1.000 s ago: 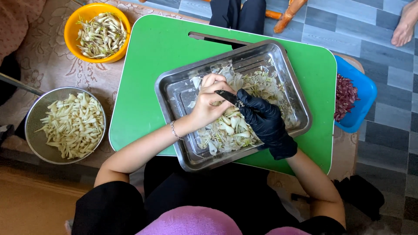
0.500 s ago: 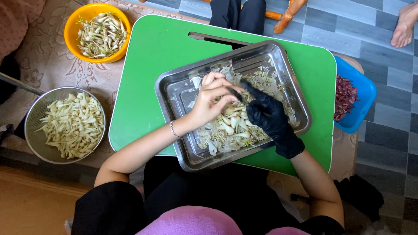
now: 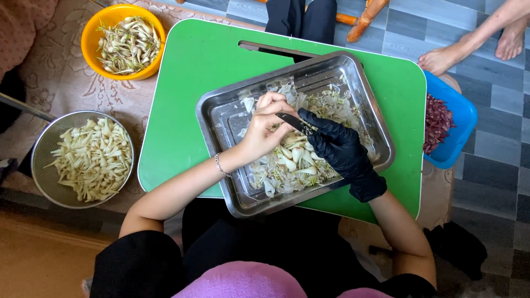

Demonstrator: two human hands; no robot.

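Here, the left hand [image 3: 264, 131] pinches a pale piece over the steel tray [image 3: 221, 110]. The gloved right hand [image 3: 345, 152] grips a dark knife [image 3: 290, 121]; its long axis points left, tip touching that piece.

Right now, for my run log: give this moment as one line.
left hand: bare, pinching pale piece | right hand: black glove, small blade | steel tray on green board

You are in a home, sitting low on the floor. A small green worktop [image 3: 182, 99] stands over your lap on a floral-patterned rug [image 3: 61, 83]. Beyond the worktop's far right corner lies grey checked tile flooring [image 3: 486, 33], where another person's bare feet [image 3: 441, 58] rest. Household bowls ring the worktop: a yellow bowl [image 3: 91, 30] past its far left corner, a metal strainer [image 3: 44, 149] off its left edge.
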